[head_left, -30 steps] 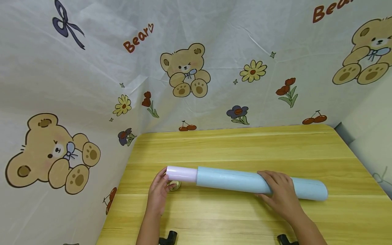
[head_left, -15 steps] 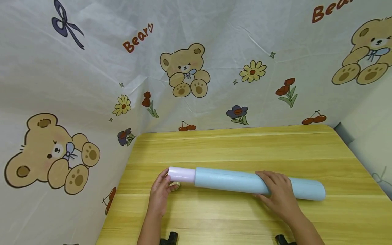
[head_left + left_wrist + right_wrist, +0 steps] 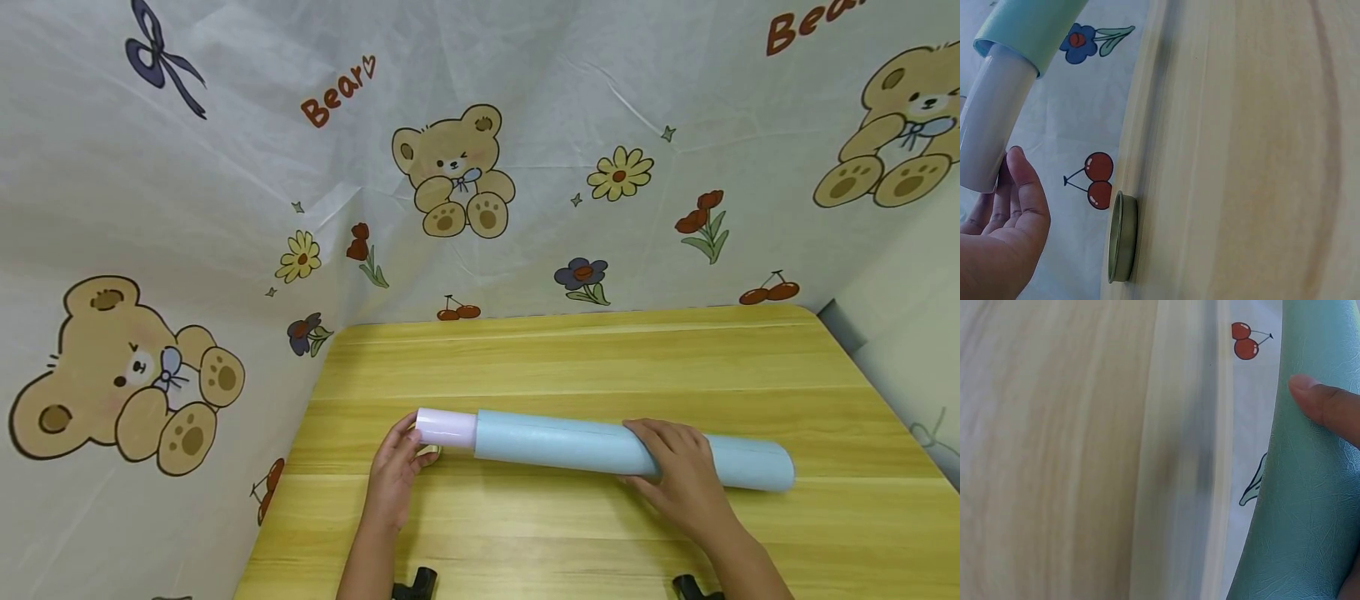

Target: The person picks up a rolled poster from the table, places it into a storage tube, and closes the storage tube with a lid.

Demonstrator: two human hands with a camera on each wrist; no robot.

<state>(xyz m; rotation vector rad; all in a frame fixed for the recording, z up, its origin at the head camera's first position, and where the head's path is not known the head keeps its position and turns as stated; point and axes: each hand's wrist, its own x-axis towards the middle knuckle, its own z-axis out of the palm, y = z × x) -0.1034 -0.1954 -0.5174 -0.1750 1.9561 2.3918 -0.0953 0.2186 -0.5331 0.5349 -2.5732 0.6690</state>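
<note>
A long light-blue tube (image 3: pixel 555 440) slants across the middle of the head view, raised over the wooden table. Out of its left end sticks a narrower, glossy pale-lilac tube (image 3: pixel 447 428). My left hand (image 3: pixel 392 473) holds this inner tube by its free end, thumb on the near side and fingers round the end and behind it, as the left wrist view shows. Right of centre, my right hand (image 3: pixel 682 475) grips the blue tube from above, its thumb (image 3: pixel 1322 406) along the near side. The inner tube's hidden length inside the blue one cannot be seen.
A small round metal lid or ring (image 3: pixel 1124 237) sits on the table (image 3: pixel 540 533) just beyond my left hand, mostly covered by it in the head view. Two black wrist-mount pieces (image 3: pixel 415 583) show at the lower edge. A bear-print cloth (image 3: pixel 525 267) hangs behind and at left.
The lilac tube has slid a little deeper into the blue tube. My left hand has shifted slightly right, while the blue tube and my right hand have moved slightly left.
</note>
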